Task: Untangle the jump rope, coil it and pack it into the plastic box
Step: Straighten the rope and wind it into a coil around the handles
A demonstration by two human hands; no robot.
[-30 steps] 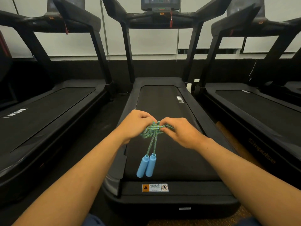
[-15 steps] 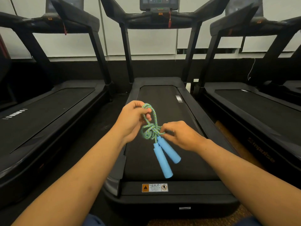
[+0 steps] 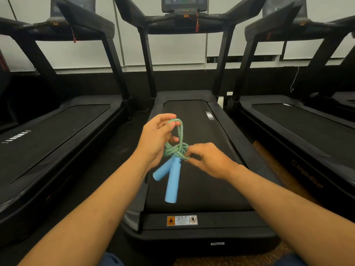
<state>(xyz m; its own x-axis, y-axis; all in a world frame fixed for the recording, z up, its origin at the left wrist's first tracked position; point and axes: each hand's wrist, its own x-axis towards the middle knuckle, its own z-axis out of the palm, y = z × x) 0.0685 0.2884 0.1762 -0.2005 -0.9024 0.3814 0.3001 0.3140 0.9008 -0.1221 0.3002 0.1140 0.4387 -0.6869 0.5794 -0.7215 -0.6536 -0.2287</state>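
A green-and-blue braided jump rope (image 3: 176,149) is bunched in a knot in the air over the middle treadmill. Its two light blue handles (image 3: 172,180) hang down from the knot, blurred. My left hand (image 3: 156,137) pinches a loop of the rope and holds it up above the knot. My right hand (image 3: 206,160) pinches the knot from the right side. No plastic box is in view.
The middle treadmill's black belt (image 3: 201,179) lies under my hands, with a warning sticker (image 3: 182,220) on its rear edge. More treadmills stand at the left (image 3: 48,135) and right (image 3: 299,127). The console (image 3: 184,4) is at the far end.
My left hand has drawn a loop up out of the bundle and lifted it. The handles swung right, then back to the left, and hang lower.
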